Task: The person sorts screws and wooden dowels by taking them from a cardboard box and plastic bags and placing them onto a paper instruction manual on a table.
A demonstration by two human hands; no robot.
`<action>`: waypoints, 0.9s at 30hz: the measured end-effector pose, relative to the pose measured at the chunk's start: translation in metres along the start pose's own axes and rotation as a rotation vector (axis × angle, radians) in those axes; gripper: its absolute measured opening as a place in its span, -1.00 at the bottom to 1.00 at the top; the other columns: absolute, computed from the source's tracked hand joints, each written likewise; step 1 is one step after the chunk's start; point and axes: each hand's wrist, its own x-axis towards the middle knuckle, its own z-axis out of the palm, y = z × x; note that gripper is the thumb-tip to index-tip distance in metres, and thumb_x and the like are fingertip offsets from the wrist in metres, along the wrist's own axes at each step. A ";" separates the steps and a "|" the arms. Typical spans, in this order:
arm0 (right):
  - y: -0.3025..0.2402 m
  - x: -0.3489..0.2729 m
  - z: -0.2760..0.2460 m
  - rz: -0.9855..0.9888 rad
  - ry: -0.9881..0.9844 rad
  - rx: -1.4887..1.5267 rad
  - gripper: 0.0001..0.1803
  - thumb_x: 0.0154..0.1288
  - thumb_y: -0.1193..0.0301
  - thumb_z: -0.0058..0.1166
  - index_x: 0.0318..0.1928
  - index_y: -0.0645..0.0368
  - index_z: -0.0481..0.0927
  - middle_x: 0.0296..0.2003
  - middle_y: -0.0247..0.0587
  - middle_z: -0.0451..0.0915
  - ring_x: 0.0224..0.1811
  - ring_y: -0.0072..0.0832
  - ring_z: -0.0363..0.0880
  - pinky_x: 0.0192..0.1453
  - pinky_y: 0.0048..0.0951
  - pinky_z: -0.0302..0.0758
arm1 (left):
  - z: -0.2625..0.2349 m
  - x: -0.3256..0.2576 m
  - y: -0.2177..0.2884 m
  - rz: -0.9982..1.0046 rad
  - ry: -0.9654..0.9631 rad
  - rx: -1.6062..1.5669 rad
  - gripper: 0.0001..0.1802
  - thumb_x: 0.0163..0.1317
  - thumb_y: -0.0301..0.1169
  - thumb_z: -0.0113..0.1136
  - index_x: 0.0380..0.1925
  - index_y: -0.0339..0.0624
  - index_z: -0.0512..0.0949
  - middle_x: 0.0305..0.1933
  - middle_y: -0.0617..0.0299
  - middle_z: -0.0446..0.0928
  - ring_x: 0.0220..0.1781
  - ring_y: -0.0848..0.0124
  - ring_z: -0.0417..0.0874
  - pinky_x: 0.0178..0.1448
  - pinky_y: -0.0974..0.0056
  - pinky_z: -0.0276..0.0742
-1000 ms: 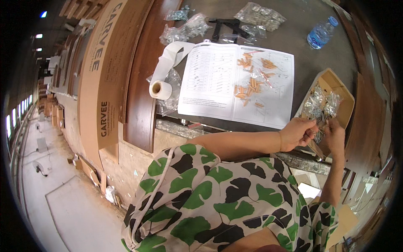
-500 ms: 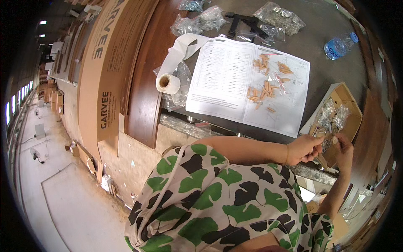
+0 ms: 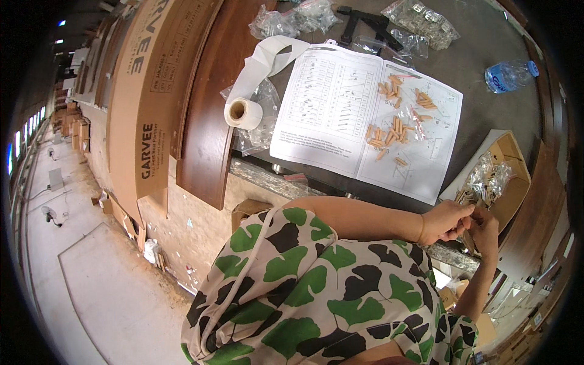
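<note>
My left hand [image 3: 447, 221] and my right hand [image 3: 485, 233] meet at the near edge of an open cardboard box [image 3: 519, 165]. The fingers of both are pinched together, and whatever lies between them is too small and covered to make out. Just beyond the fingertips, clear plastic bags of metal hardware [image 3: 490, 179] fill part of the box. Left of it lies an open instruction booklet [image 3: 322, 137], with several wooden dowels [image 3: 395, 129] in loose groups on its right-hand page.
A paper roll [image 3: 244, 114] stands by a dark brown board [image 3: 204, 176] and a tall carton [image 3: 137, 146]. Bagged fittings [image 3: 423, 23], black brackets [image 3: 365, 25] and a water bottle [image 3: 510, 76] lie along the far side of the table.
My right hand has moved left and in, so the fingertips of both hands now come together. The whole view has shifted slightly. Dowels and booklet stay as they were.
</note>
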 end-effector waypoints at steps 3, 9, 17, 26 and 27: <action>0.002 0.002 0.000 -0.029 -0.017 -0.043 -0.72 -0.05 0.67 0.05 -0.23 0.33 0.55 -0.45 -0.12 0.58 -0.47 -0.46 0.53 -0.37 -0.44 0.46 | 0.000 0.001 0.001 -0.004 0.012 -0.006 -0.52 0.34 -0.06 -0.06 -0.64 -0.18 0.41 -0.74 0.26 0.29 -0.81 0.53 0.17 -0.77 0.44 -0.13; -0.002 0.002 0.001 -0.012 -0.038 -0.065 -0.72 -0.04 0.66 0.09 -0.21 0.31 0.56 -0.45 -0.11 0.59 -0.47 -0.44 0.55 -0.34 -0.42 0.47 | 0.001 -0.001 0.004 0.002 0.014 0.004 -0.51 0.35 -0.06 -0.07 -0.65 -0.18 0.40 -0.74 0.27 0.28 -0.81 0.54 0.16 -0.77 0.45 -0.15; -0.006 0.000 0.000 0.010 -0.068 -0.112 -0.66 -0.07 0.68 0.09 -0.18 0.28 0.56 -0.41 -0.08 0.61 -0.40 -0.36 0.60 -0.26 -0.39 0.50 | -0.001 -0.001 0.003 0.012 0.025 0.007 -0.51 0.35 -0.07 -0.06 -0.66 -0.19 0.39 -0.73 0.26 0.28 -0.81 0.54 0.16 -0.76 0.44 -0.14; 0.013 0.009 -0.005 -0.135 -0.069 -0.264 -0.91 -0.01 0.55 0.06 -0.42 0.31 0.55 -0.49 0.12 0.52 -0.35 0.01 0.52 -0.24 -0.22 0.44 | -0.005 -0.005 0.006 -0.104 0.000 0.077 -0.59 0.30 -0.11 -0.05 -0.58 -0.18 0.37 -0.70 0.34 0.21 -0.76 0.57 0.15 -0.73 0.48 -0.04; 0.017 0.017 -0.011 -0.167 -0.069 -0.349 -0.94 0.00 0.56 0.04 -0.46 0.30 0.52 -0.49 0.13 0.51 -0.34 0.07 0.49 -0.25 -0.16 0.42 | 0.000 -0.012 0.012 -0.092 0.038 0.114 -0.59 0.32 -0.12 -0.08 -0.59 -0.18 0.36 -0.71 0.35 0.20 -0.76 0.57 0.15 -0.72 0.48 -0.04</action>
